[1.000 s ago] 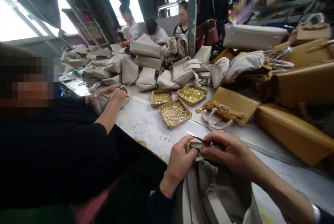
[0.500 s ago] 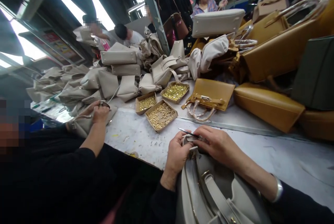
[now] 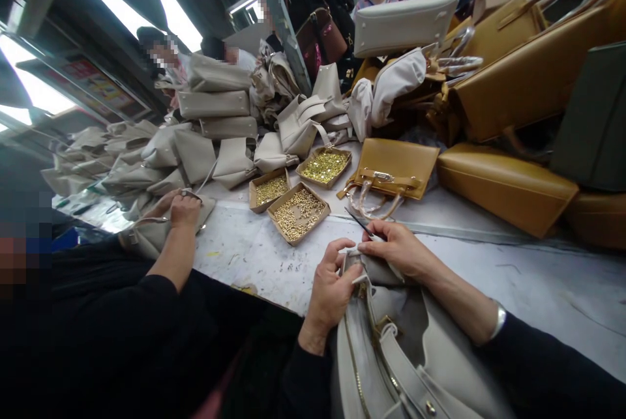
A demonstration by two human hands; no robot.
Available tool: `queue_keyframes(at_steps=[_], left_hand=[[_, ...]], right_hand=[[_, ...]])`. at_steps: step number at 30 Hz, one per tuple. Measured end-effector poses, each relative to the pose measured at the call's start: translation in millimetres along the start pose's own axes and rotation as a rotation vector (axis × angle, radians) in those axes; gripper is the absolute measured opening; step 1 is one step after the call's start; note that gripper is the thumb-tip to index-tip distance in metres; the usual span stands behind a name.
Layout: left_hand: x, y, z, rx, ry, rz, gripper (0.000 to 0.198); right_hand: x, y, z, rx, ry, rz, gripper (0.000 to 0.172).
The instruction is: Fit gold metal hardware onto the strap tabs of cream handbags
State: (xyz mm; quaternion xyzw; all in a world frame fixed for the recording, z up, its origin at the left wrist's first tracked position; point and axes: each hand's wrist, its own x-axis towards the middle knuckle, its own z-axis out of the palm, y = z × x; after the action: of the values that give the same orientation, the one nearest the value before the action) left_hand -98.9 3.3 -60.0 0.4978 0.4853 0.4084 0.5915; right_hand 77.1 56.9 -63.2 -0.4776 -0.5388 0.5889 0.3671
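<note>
Your left hand point(image 3: 328, 292) has its grip pinched on the top edge of the grey handbag point(image 3: 415, 347), thumb and fingers closed on a pale tab there. The bag lies at the near edge of the desk point(image 3: 513, 282), just on your side of the nearest tray of gold fittings point(image 3: 298, 212) and a little to its right, with its strap and zip running back towards you. Your right hand point(image 3: 397, 251) touches the same edge of the bag from the other side. Its grip is clamped on a thin dark tool point(image 3: 358, 223), whose tip points up and away towards that tray. Two more trays of fittings point(image 3: 325, 166) sit just behind the nearest tray. To that tray's right a mustard handbag point(image 3: 398, 165) lies flat, handles facing you. To the tray's left a co-worker's hand point(image 3: 184, 209) rests on another grey bag point(image 3: 151, 236). Behind the tray, grey bags are heaped point(image 3: 215, 106), with larger mustard bags point(image 3: 503, 184) off to its right.
</note>
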Motion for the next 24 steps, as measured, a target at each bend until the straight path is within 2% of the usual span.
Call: queue_keyframes(at_steps=[5, 10, 13, 16, 21, 24], left_hand=[[4, 3, -1.9, 0.177, 0.046, 0.089, 0.015], [6, 7, 0.8, 0.195, 0.101, 0.049, 0.026], [5, 9, 1.4, 0.208, 0.113, 0.029, 0.027], [3, 11, 0.1, 0.188, 0.116, 0.025, 0.028], [2, 9, -2.1, 0.105, 0.095, -0.005, 0.032], [2, 7, -2.0, 0.080, 0.097, -0.007, 0.033]], right_hand=[[1, 1, 2, 0.042, 0.016, 0.015, 0.031], [0, 6, 2, 0.027, 0.061, -0.070, 0.029], [-12, -5, -8, -0.067, 0.139, -0.241, 0.033], [-34, -25, -28, -0.312, 0.101, -0.437, 0.034], [-60, -44, -59, -0.996, -0.089, -0.795, 0.028], [-62, -45, -65, -1.279, -0.154, -0.863, 0.024]])
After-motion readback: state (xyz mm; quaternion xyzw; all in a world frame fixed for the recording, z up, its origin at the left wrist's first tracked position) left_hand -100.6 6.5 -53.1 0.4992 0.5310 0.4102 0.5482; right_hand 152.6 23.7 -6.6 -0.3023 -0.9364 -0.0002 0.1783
